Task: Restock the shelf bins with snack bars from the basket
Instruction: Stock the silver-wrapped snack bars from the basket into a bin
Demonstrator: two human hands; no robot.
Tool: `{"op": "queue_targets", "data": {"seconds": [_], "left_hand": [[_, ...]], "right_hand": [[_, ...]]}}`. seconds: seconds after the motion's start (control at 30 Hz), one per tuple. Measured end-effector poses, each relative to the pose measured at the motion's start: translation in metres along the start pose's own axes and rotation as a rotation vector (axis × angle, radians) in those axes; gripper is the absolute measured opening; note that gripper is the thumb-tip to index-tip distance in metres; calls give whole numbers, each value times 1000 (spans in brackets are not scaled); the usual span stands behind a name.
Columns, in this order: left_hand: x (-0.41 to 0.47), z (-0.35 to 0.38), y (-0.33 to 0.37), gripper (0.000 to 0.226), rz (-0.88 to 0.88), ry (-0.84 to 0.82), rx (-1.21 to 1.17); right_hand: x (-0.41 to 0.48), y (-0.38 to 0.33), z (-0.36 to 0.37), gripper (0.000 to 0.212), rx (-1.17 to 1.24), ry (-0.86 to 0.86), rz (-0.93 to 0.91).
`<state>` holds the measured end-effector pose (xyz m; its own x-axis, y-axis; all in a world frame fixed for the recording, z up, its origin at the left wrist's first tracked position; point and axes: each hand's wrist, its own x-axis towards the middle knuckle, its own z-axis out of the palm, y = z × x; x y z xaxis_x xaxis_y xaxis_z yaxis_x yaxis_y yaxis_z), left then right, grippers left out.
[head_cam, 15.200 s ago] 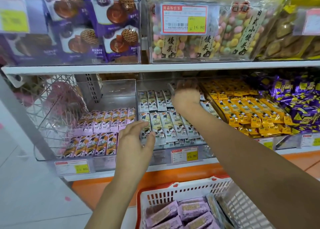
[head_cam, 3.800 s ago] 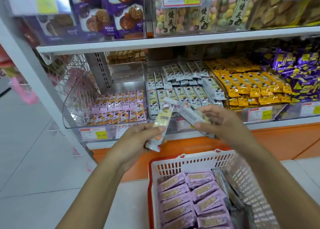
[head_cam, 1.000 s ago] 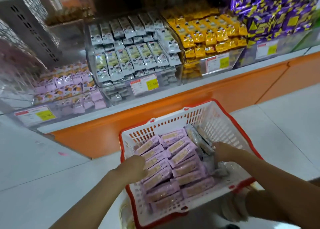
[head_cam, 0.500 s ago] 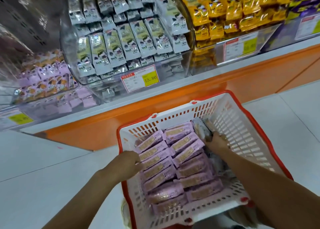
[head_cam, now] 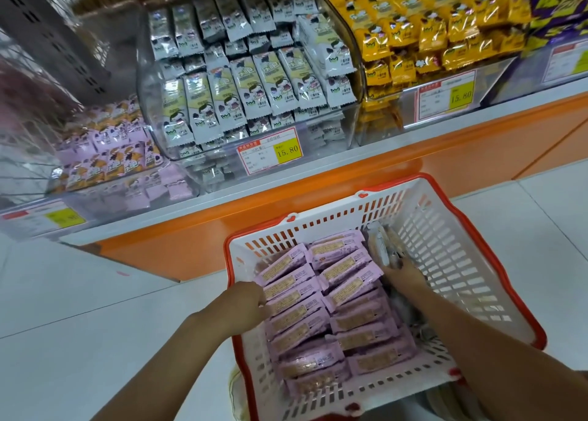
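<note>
Nearest to us, the left hand (head_cam: 245, 299) sits at the left rim of the basket (head_cam: 445, 229), fingers curled down over the edge right beside the pink bars (head_cam: 318, 309), so it seems to be steadying the basket rather than picking. A few seconds ago both hands were up in front of the shelf with bars in them. Now both are down in the basket, which we read as one load placed and the next being fetched.

The right hand (head_cam: 404, 276) has slid forward along the basket's right side in the last second. Its fingertips now touch the grey-white bars (head_cam: 381, 245) standing on edge against the far right corner. The fingers are stretched toward them, but the palm hides the thumb, so we cannot tell whether it has closed on a bar yet.

The pink bars lie flat in two rows and fill most of the basket, so plenty of stock remains.

Beyond, the middle bin (head_cam: 146, 112) already holds many matching grey-white bars above its price tag (head_cam: 269, 151). The left bin (head_cam: 191, 179) holds pink packs and looks emptier. Yellow packs (head_cam: 429, 29) fill the bin to the right.
</note>
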<state>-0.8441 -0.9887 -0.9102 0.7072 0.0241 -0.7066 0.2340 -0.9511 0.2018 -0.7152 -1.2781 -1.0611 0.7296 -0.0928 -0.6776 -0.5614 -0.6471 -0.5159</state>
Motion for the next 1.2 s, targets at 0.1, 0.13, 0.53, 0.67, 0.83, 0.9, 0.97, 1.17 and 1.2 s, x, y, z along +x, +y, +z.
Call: {"op": "queue_targets", "data": {"seconds": [0.1,0.13,0.53,0.67,0.83,0.9,0.97,1.17,1.2], "left_hand": [[-8,-1,1,40,-5,-13,-13],[-11,-2,1,41,-8,-19,-31],[-64,-58,69,31,209,194,-1099],[-77,-67,68,42,207,244,-1373],[-88,-74,61,41,209,291,-1433],[-90,-76,56,39,194,314,-1471],[-93,-81,51,27,184,310,-1568],[-98,-92,46,24,318,49,-1956],[-100,-93,46,24,354,7,-1984]], "right_hand": [[-12,-4,-9,64,165,30,34],[-18,-6,-14,62,220,40,35],[-196,-112,-38,52,-297,72,-792],[-241,-132,-27,50,-322,134,-959],[-256,-145,-30,41,-13,-76,-796],[-246,-144,-34,46,33,-156,-637],[-238,-141,-39,56,302,-294,-393],[-242,-142,-54,31,1041,-611,-174],[-244,-143,-54,28,1019,-585,-233]]}}
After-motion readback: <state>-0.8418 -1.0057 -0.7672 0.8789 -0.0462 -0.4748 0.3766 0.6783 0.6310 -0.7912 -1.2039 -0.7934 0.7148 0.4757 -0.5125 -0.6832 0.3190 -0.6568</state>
